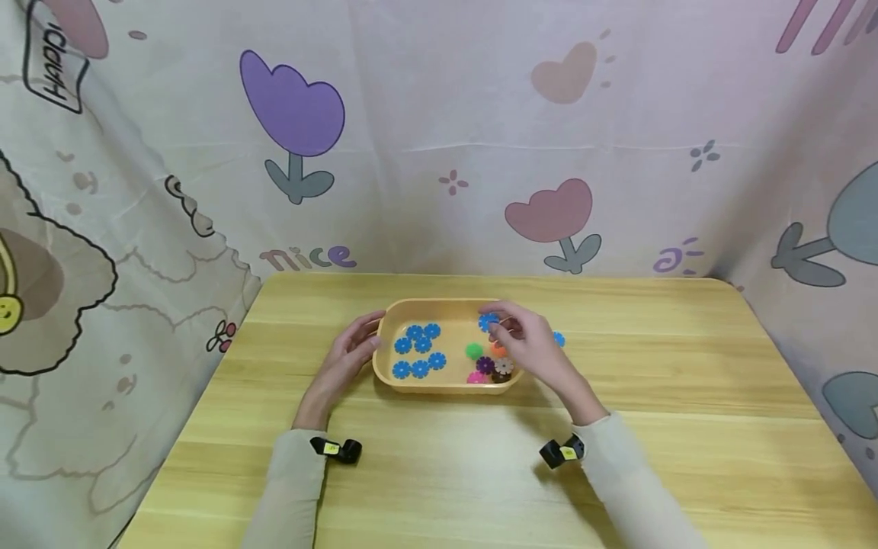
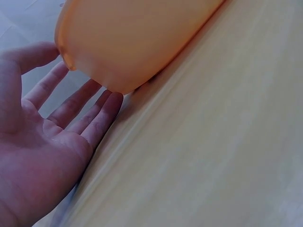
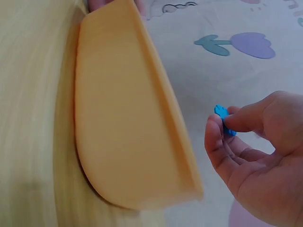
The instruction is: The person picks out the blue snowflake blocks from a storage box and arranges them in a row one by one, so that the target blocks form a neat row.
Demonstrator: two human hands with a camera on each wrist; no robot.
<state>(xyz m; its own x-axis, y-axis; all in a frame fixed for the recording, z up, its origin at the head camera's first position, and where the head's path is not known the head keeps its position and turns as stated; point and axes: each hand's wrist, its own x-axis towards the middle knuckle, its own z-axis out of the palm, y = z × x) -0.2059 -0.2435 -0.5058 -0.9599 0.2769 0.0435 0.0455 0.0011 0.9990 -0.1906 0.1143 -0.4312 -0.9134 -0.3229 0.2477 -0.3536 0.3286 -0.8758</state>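
Observation:
An orange-yellow tray (image 1: 446, 388) lies on the table, with several blue notched discs (image 1: 420, 369) in its left part. In its right part are green (image 1: 474, 351), purple (image 1: 485, 365), pink, orange, pale and dark brown pieces. My left hand (image 1: 343, 362) touches the tray's left end, and in the left wrist view its fingers (image 2: 106, 113) rest against the tray's wall (image 2: 128, 42). My right hand (image 1: 538, 347) is over the tray's right end, pinching a blue disc (image 3: 224, 120) between thumb and fingers; in the right wrist view the disc is above the rim.
Another blue disc (image 1: 559, 338) lies on the wooden table (image 1: 439, 473) just right of the tray, partly behind my right hand. A patterned cloth (image 1: 425, 152) with flowers hangs behind the table and along both sides.

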